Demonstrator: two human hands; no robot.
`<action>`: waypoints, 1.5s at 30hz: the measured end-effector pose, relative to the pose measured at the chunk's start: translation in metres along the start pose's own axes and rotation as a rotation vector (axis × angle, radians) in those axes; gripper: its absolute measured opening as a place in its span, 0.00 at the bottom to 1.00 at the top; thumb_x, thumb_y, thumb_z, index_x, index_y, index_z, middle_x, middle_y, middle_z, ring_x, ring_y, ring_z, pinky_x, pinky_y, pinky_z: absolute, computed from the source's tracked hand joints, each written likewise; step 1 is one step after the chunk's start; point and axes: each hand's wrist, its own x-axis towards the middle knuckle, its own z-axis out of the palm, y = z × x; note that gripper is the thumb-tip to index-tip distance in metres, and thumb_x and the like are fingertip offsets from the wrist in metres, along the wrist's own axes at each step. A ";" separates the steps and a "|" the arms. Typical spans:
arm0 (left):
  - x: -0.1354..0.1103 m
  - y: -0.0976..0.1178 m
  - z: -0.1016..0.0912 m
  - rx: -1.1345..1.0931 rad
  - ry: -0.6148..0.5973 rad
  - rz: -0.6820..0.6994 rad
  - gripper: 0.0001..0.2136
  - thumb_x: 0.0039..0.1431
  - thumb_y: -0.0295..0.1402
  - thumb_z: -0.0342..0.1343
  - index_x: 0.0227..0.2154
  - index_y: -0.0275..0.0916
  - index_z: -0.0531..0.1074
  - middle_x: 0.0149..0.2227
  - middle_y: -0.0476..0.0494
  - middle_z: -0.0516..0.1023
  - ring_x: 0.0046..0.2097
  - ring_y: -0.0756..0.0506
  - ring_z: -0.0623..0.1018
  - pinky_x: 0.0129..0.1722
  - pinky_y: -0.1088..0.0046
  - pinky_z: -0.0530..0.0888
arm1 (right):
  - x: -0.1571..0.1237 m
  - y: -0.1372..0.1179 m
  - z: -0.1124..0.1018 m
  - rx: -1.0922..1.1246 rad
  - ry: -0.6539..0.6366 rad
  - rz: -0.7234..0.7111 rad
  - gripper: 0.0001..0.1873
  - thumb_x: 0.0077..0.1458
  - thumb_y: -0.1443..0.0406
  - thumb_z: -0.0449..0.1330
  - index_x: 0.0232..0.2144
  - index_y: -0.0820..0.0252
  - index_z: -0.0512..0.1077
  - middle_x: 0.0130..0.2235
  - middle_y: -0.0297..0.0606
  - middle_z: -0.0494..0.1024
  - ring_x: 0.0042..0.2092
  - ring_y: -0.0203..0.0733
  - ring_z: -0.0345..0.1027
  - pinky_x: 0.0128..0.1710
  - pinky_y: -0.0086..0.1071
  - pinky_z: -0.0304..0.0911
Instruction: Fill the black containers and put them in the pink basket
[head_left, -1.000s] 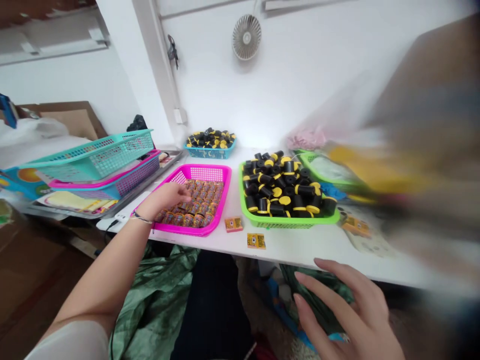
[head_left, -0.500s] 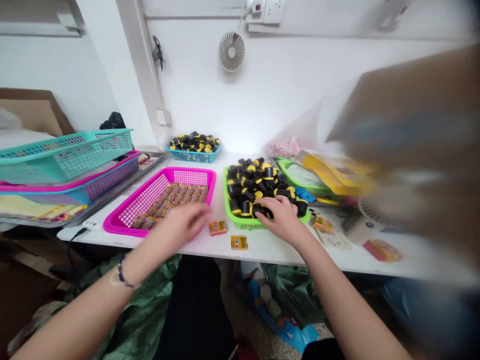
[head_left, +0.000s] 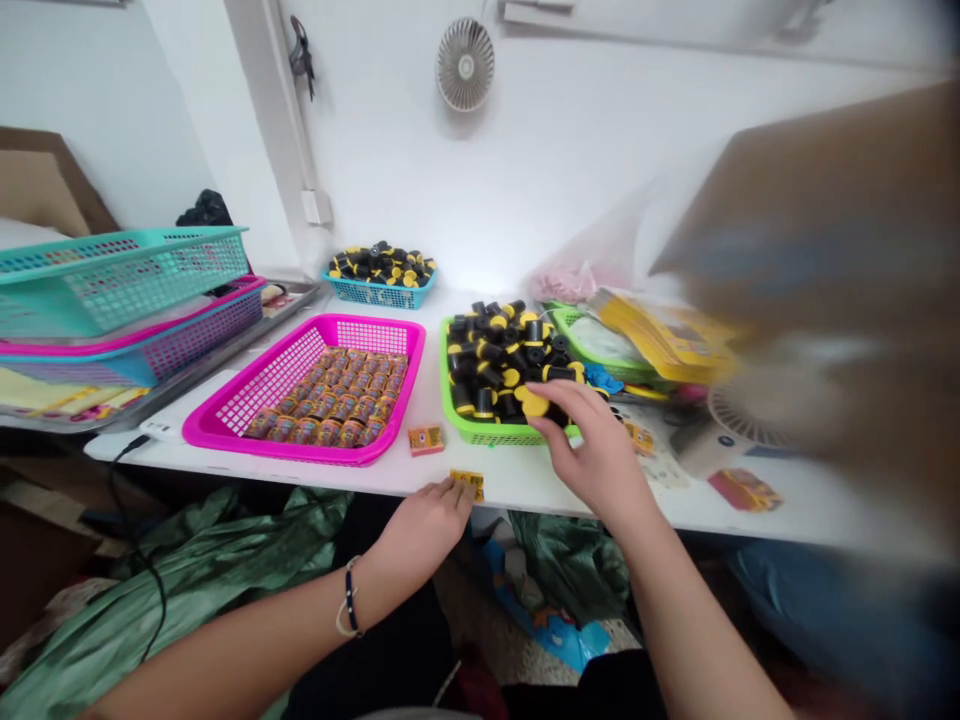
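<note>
White workbench [head_left: 517,490] is carrying all the things here. Nearest, the left hand [head_left: 424,527] is lying with fingers close together, touching a small yellow card [head_left: 466,484] at the table edge; a pinch cannot be told. The right hand [head_left: 592,450] is curving over black-and-yellow cylinders [head_left: 487,365] in a green plastic basket [head_left: 480,435], its grip hidden. Farther, a pink basket [head_left: 360,320] is holding small packets [head_left: 326,400], and a wall fan [head_left: 465,65] is hanging above.

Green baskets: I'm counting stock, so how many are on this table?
2: a green basket holding black-and-yellow cylinders, a second green basket behind it at right. Others may be hidden.
</note>
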 end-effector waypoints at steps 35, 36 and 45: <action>-0.011 0.051 -0.039 -1.655 0.379 -0.360 0.15 0.46 0.25 0.73 0.34 0.39 0.74 0.27 0.49 0.86 0.33 0.45 0.87 0.33 0.76 0.82 | -0.105 -0.063 -0.021 1.042 0.496 0.617 0.14 0.52 0.57 0.74 0.42 0.46 0.81 0.48 0.39 0.83 0.44 0.45 0.82 0.42 0.37 0.78; -0.012 0.051 -0.038 -1.648 0.382 -0.363 0.17 0.47 0.25 0.73 0.38 0.40 0.73 0.28 0.49 0.87 0.35 0.44 0.88 0.36 0.75 0.83 | -0.100 -0.065 -0.021 1.047 0.517 0.625 0.13 0.51 0.58 0.75 0.40 0.47 0.82 0.47 0.39 0.83 0.43 0.43 0.82 0.41 0.34 0.78; -0.018 0.041 -0.027 -1.321 0.371 -0.127 0.17 0.71 0.30 0.53 0.59 0.45 0.60 0.47 0.42 0.85 0.36 0.48 0.86 0.60 0.57 0.77 | -0.080 -0.077 -0.023 1.063 0.476 0.542 0.12 0.55 0.59 0.73 0.42 0.45 0.81 0.47 0.36 0.83 0.44 0.40 0.81 0.43 0.32 0.78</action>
